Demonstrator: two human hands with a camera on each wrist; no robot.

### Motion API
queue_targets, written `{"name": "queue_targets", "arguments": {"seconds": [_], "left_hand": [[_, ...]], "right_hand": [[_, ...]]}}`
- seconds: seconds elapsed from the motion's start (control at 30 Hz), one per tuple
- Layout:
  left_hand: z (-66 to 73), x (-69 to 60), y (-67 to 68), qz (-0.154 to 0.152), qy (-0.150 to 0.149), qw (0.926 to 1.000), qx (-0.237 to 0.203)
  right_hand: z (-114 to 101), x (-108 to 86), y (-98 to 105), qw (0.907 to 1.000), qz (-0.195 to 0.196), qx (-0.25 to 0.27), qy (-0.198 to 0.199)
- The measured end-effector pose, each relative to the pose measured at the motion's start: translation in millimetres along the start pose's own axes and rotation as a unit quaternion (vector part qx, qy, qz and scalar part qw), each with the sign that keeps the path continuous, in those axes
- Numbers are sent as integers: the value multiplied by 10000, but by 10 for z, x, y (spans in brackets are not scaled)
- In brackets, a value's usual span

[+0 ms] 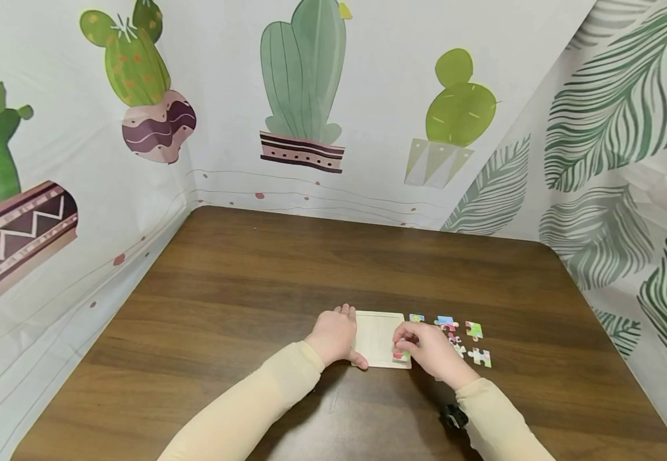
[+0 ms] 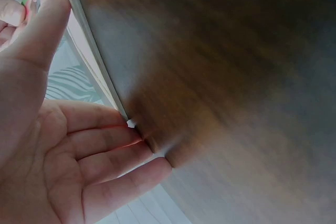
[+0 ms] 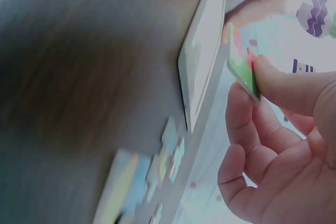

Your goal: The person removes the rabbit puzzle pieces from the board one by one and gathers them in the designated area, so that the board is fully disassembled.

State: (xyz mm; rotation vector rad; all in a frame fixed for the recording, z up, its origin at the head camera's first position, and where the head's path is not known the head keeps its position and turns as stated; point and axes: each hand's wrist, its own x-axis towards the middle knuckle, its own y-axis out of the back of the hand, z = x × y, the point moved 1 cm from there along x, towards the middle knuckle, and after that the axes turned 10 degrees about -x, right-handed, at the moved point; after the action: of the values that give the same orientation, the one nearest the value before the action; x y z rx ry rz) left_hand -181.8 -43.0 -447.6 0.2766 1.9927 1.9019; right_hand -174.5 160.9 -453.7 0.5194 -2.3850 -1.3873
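A shallow, light wooden puzzle tray (image 1: 375, 339) lies on the table. My left hand (image 1: 334, 334) steadies its left side, fingers fairly straight along the edge and the thumb on the near corner. In the left wrist view the thumb (image 2: 46, 19) and fingertips touch the tray's rim. My right hand (image 1: 434, 352) pinches a pink, red and green jigsaw piece (image 3: 241, 64) between thumb and fingers, above the tray's near right corner. The right wrist view shows this piece tilted and off the tray. The right hand partly hides the loose pieces behind it.
Several loose jigsaw pieces lie right of the tray, among them a green one (image 1: 474, 329), a blue one (image 1: 445, 321) and a pale one (image 1: 480, 357). The brown wooden table (image 1: 241, 275) meets patterned cloth walls at the back and sides.
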Motion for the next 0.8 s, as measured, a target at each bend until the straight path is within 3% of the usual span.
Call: {"name": "queue_targets", "arguments": {"seconds": [0.3, 0.53, 0.8], "left_hand": [[5, 6, -2, -143, 84, 9998, 70], [2, 17, 3, -227, 115, 9997, 37], [5, 18, -12, -151, 113, 9998, -20]], "right_hand": [[243, -179, 223, 9991, -20, -29, -430], [430, -303, 370, 9987, -114, -34, -505], [545, -435, 500, 9964, -198, -172, -812]]}}
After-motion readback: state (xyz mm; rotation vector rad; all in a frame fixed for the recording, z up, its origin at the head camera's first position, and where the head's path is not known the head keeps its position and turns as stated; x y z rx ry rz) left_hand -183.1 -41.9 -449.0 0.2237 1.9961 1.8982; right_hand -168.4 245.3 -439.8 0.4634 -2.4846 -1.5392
